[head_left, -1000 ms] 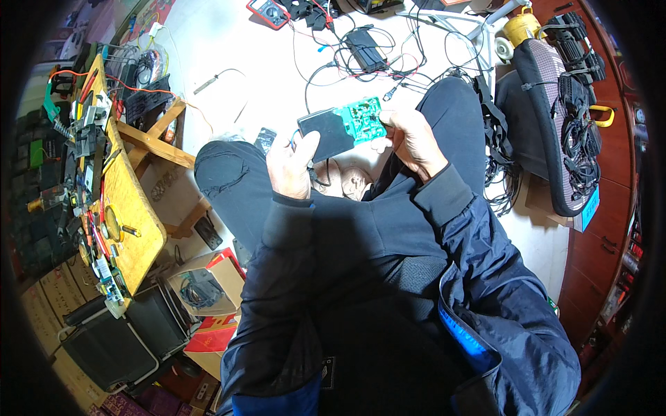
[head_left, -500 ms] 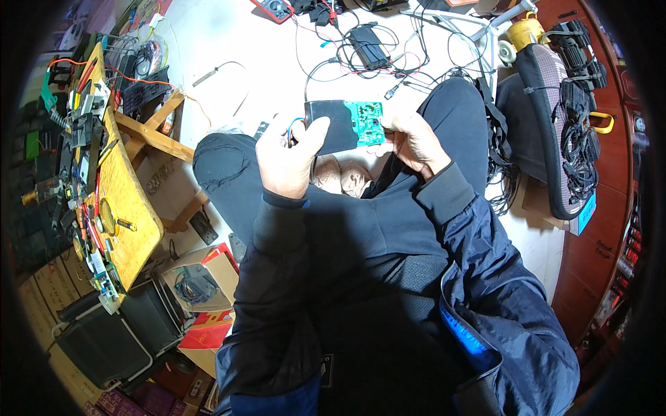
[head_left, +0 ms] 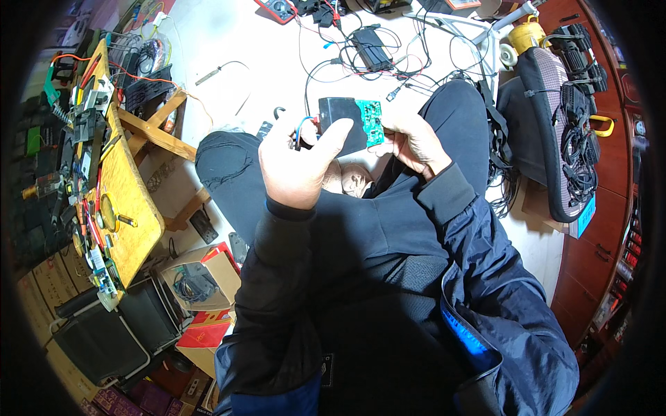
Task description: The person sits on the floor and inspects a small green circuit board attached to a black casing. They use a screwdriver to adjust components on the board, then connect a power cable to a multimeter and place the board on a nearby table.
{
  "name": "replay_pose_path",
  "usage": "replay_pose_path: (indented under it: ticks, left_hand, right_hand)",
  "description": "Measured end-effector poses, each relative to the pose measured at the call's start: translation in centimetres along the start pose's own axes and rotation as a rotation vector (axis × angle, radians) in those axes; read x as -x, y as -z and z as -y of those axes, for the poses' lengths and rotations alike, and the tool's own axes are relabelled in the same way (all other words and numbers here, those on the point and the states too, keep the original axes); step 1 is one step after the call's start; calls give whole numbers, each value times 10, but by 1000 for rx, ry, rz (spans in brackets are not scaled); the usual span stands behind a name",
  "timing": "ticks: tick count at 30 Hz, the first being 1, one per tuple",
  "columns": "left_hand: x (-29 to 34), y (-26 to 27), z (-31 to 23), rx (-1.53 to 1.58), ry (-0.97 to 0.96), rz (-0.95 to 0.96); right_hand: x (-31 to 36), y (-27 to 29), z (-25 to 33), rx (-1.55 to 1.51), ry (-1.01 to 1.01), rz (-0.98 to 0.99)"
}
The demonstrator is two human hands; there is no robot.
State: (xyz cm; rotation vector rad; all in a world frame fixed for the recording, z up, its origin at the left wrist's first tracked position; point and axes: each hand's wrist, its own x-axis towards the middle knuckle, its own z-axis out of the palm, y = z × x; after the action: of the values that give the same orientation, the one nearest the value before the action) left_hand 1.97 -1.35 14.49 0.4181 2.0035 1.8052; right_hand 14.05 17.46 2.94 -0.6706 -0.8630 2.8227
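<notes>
Over my lap, my left hand (head_left: 297,166) grips a black plastic case (head_left: 340,112), the thumb lying across its top face. Out of the case's right end sticks a green circuit board (head_left: 373,123) with small components on it. My right hand (head_left: 420,142) pinches the board's right edge between thumb and fingers. A blue wire (head_left: 301,129) loops at the case's left end beside my left fingers, with a bit of red near it. How far the board reaches inside the case is hidden.
On the white floor ahead lie a black power adapter (head_left: 372,48), tangled cables and a red multimeter (head_left: 277,10). A wooden bench (head_left: 139,215) with tools stands left, an open cardboard box (head_left: 220,276) below it. A cable-laden seat (head_left: 548,139) is at right.
My left hand and the black case have moved right toward my right hand, so less of the green board shows. The right hand has hardly moved.
</notes>
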Motion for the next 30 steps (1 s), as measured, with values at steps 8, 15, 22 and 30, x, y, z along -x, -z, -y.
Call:
replay_pose_path:
  ticks: [8, 15, 22, 30]
  left_hand:
    - [-1, 3, 5, 6, -15, -23]
    - [1, 4, 12, 71, 31, -53]
    - [10, 4, 24, 18, 29, -32]
    - [16, 6, 33, 94, 4, -18]
  right_hand:
    - [1, -3, 4, -24, -24, 7]
    - [3, -3, 4, -32, -26, 4]
    - [2, -5, 8, -29, -16, 21]
    - [6, -16, 9, 35, 45, -14]
